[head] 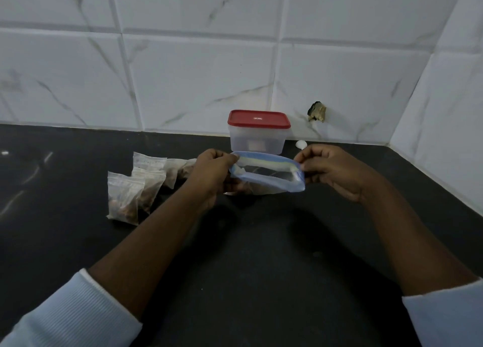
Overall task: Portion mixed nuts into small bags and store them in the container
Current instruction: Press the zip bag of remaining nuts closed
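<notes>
A large zip bag (269, 175) with a blue sealing strip is held above the black counter, its mouth spread open. My left hand (211, 174) pinches its left end and my right hand (332, 171) pinches its right end. Brown nuts show dimly through the lower part of the bag. Several small clear bags of nuts (136, 187) lie on the counter to the left of my left hand. A clear plastic container (257, 142) with a red lid (258, 119) on it stands behind the bag, near the wall.
The black counter (248, 255) runs to a white marble-tiled wall at the back and on the right. A small white object (301, 144) lies beside the container. A dark hole in the tile (316, 111) sits above the counter's back edge.
</notes>
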{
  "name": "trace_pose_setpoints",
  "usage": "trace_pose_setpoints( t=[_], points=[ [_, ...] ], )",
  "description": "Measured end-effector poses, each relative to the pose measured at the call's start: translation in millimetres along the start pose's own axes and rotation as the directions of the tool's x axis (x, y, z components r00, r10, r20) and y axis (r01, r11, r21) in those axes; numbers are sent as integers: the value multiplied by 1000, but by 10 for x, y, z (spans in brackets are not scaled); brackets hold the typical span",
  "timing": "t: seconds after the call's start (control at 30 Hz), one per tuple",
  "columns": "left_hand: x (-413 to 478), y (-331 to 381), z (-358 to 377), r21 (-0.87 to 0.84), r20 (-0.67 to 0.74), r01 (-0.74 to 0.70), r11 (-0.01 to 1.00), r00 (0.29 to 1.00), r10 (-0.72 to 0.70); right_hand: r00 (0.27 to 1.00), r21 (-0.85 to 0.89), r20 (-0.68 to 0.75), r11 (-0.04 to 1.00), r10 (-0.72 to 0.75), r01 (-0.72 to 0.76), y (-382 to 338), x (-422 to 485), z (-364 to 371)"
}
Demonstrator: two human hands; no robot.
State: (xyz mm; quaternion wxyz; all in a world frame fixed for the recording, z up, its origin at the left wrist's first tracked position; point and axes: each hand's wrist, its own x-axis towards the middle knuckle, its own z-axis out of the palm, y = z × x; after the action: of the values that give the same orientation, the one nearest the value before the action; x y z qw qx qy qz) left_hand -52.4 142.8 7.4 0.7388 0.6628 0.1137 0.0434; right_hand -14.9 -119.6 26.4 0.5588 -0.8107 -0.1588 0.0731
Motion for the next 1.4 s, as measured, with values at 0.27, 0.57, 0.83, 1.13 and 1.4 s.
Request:
trace_pose_setpoints(
  t=[0.27, 0.57, 0.83, 1.13, 1.4],
  points=[
    [56, -25, -27, -59, -50, 16, 998, 999, -19, 983, -206, 173, 978, 68, -32, -20, -84, -26],
    [-1, 7, 27, 16, 68, 15, 1000, 998, -16, 985, -59, -142, 994, -101, 93, 50, 20, 70],
    [32, -44, -9, 269, -94, -164, 949, 976, 195, 832, -608, -330, 775, -445, 173, 44, 56, 156],
    [45, -24, -3, 77, 43, 9, 997, 999, -13, 853, -295, -500, 956, -150, -5, -38, 31, 214],
    [24, 20, -10, -248, 126, 213, 945, 974, -187, 945, 189, -327, 981, 28, 36, -39, 68, 183]
  ],
)
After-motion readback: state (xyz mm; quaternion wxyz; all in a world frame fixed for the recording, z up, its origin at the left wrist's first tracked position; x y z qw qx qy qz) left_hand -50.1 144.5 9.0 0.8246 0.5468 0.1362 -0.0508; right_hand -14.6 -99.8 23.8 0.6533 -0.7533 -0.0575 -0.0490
